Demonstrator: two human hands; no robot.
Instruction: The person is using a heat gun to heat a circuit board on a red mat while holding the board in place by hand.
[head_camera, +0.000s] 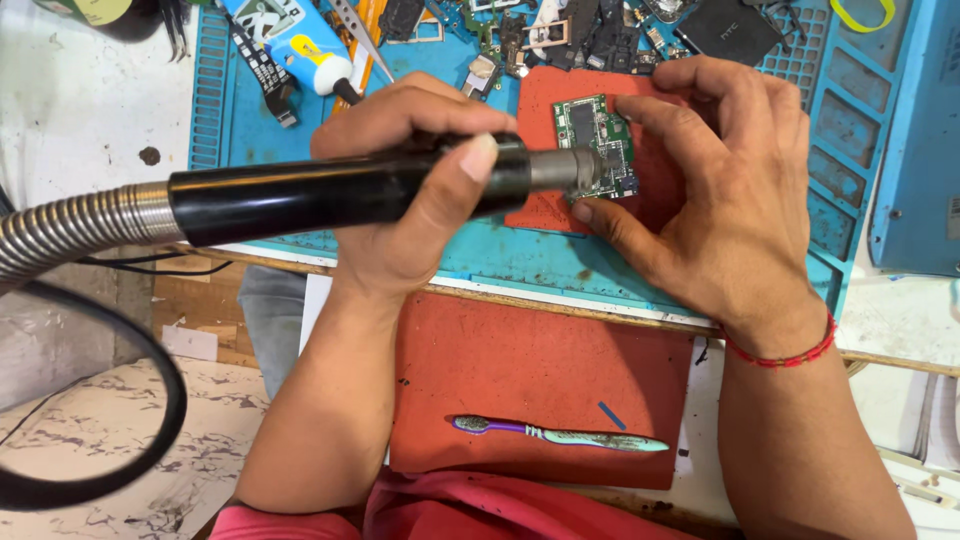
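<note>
My left hand (400, 190) grips a black hot-air tool handle (330, 195) with a ribbed metal hose (70, 225) running off to the left. Its metal nozzle (570, 170) points at a small green circuit board (598, 140). My right hand (725, 190) holds that board by its edges between thumb and fingers, above a small red pad (545, 105) on the blue work mat (500, 255).
A larger red pad (540, 380) lies near me with a purple-and-green toothbrush (560, 433) on it. Phone parts, tweezers (355, 25) and a blue-white bottle (290, 40) crowd the far side of the mat. A black cable (150, 440) loops at the left.
</note>
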